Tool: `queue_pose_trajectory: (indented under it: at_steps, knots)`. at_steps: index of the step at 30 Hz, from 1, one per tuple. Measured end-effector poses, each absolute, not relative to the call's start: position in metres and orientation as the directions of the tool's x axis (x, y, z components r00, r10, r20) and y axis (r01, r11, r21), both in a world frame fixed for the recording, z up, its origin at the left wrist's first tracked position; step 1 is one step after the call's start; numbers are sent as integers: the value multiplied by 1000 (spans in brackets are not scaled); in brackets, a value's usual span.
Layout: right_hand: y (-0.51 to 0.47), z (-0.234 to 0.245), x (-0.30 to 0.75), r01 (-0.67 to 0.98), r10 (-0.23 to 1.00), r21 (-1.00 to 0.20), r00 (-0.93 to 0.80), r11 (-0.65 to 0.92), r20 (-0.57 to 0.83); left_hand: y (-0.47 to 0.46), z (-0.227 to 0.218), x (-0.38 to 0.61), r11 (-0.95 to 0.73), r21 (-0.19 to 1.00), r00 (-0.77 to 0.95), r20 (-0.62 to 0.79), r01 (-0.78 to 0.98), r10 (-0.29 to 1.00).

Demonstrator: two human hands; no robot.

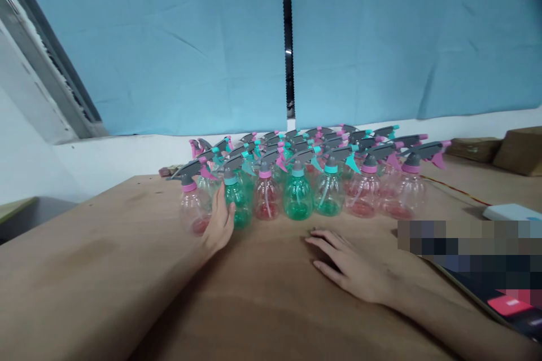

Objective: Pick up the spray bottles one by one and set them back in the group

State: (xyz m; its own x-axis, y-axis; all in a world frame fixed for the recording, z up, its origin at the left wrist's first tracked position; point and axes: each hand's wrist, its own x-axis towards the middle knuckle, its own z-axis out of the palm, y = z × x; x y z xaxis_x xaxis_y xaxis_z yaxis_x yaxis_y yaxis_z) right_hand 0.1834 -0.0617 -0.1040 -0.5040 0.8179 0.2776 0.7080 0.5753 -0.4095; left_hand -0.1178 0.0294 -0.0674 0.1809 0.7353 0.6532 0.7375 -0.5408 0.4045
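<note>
Several rows of spray bottles stand upright on the wooden table, clear pink or green with grey trigger heads. My left hand (220, 220) reaches up with straight fingers between a pink spray bottle (192, 208) at the row's left end and a green spray bottle (240, 206) beside it. It is not wrapped round either; whether it touches them I cannot tell. My right hand (345, 262) rests low over the table in front of the row, fingers spread, holding nothing. Nearest to it are a green spray bottle (330, 194) and a pink spray bottle (365, 197).
The wooden table (262, 287) runs back to a white wall with blue sheeting (190, 39) above. At the right are a brown cardboard box (523, 149), a white device (512, 212), a thin cable (459, 192) and a dark flat object with a pixelated area.
</note>
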Motion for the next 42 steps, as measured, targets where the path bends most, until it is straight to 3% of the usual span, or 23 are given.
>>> queue_pose_trajectory:
  at_steps: [9, 14, 17, 20, 24, 29, 34, 42]
  knots:
    - [-62, -102, 183, 712, 814, -393, -510, 581, 279, 38, -69, -118, -529, 384, 170, 665, 757, 727]
    - [-62, -99, 183, 711, 807, -382, -526, 590, 268, 16, -65, -112, -550, 242, 199, 757, 799, 623]
    - [-62, -98, 183, 708, 803, -379, -530, 596, 272, -8, -60, -102, -652, 52, 403, 748, 756, 527]
    - [-62, -97, 183, 710, 800, -369, -537, 600, 269, -27, -58, -87, -788, -57, 670, 565, 613, 481]
    - [-62, -97, 182, 715, 794, -346, -546, 608, 267, -35, -60, -64, -854, 39, 825, 236, 519, 513]
    - [-62, -97, 181, 723, 791, -320, -550, 612, 268, -29, -61, -50, -833, 147, 843, -12, 534, 538]
    - [-63, -94, 183, 723, 787, -312, -570, 617, 236, -25, -62, -47, -817, 161, 832, -100, 554, 545]
    - [-64, -92, 185, 703, 760, -293, -627, 647, 174, -27, -61, -43, -809, 166, 825, -103, 564, 555]
